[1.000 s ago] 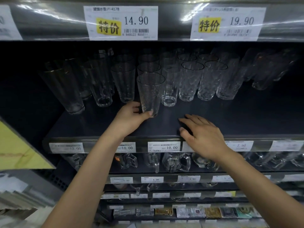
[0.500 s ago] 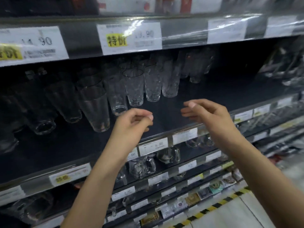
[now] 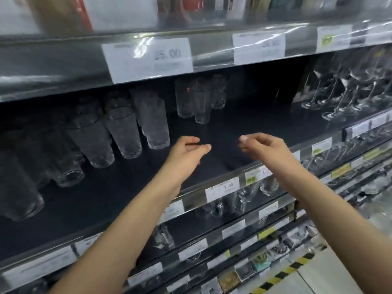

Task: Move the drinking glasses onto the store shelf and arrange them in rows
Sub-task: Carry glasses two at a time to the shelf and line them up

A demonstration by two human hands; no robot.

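Drinking glasses (image 3: 125, 132) are standing in rows on the store shelf (image 3: 244, 128), at ten o'clock from the hands; left hand (image 3: 186, 151) and right hand (image 3: 266, 148) are hovering loosely curled, holding nothing; the next glass is probably going into the bare patch at twelve o'clock, base flat, aligned with its neighbours.

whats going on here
A person is stocking a store shelf with glasses. Right now both hands are empty: the left hand and right hand hover over the front of the shelf, fingers loosely curled. Glasses stand in rows to the left, a few more behind, and wine glasses to the right.
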